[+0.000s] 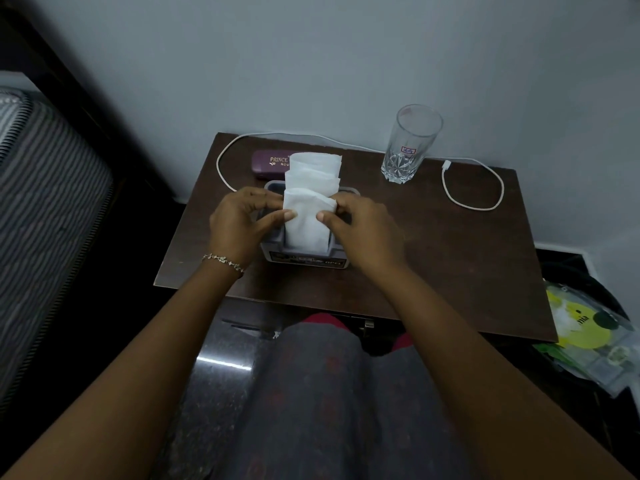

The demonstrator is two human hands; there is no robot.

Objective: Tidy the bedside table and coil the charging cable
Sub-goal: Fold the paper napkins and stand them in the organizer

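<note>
Three folded white tissues (312, 188), perhaps — upright, pinched by left hand (242, 227), right hand (361, 231).

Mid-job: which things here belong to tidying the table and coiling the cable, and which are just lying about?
Job: tissues pinched by left hand and right hand, tissue box, charging cable, glass, purple case, all on the table.
Lying about: plastic bag beside the table, striped bedding.

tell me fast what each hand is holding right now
Left hand: fingers pinch the white folded paper tissues standing in the grey plastic holder.
Right hand: fingers pinch the same tissues, opposite edge.
</note>
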